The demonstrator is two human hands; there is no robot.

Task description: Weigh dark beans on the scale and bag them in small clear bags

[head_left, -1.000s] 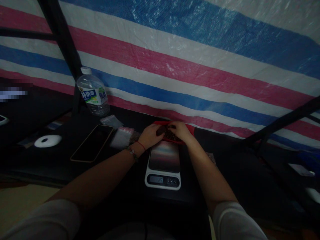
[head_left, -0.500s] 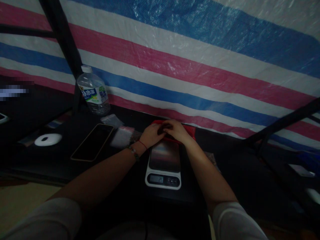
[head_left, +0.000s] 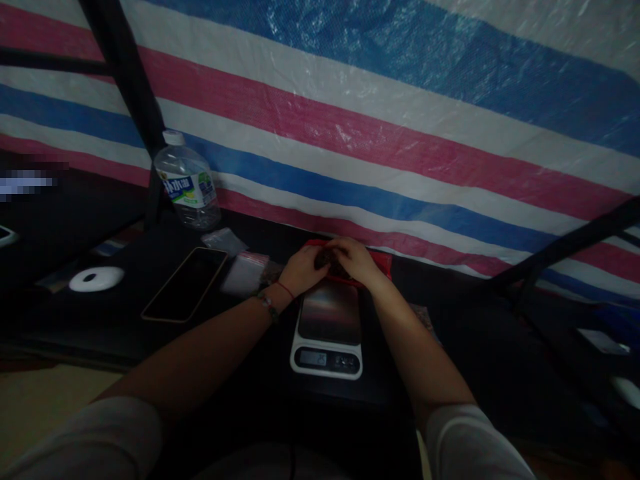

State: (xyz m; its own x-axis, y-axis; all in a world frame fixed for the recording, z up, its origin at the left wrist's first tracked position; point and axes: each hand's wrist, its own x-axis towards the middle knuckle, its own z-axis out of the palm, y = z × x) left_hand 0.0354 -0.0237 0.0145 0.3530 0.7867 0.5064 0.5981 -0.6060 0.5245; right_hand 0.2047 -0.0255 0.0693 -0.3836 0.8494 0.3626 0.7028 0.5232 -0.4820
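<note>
My left hand [head_left: 300, 270] and my right hand [head_left: 356, 261] meet over a red tray [head_left: 381, 263] at the back of the dark table. A dark clump [head_left: 325, 259] of small pieces sits between their fingertips, and both hands curl around it. The dim light hides what else lies in the tray. Just in front of the hands stands a white kitchen scale [head_left: 327, 333] with a bare shiny platform and a small display. My left wrist wears a red string and a bead bracelet.
Left of the scale lie small clear plastic bags [head_left: 243, 273], a phone [head_left: 185, 285] face up and a white round object [head_left: 96, 279]. A water bottle [head_left: 186, 183] stands at the back left. A striped tarp [head_left: 380, 113] hangs behind the table, with black poles at left and right.
My right hand drew slightly left and closed toward the left hand over the tray. The dark clump now shows between the fingertips. Nothing else moved.
</note>
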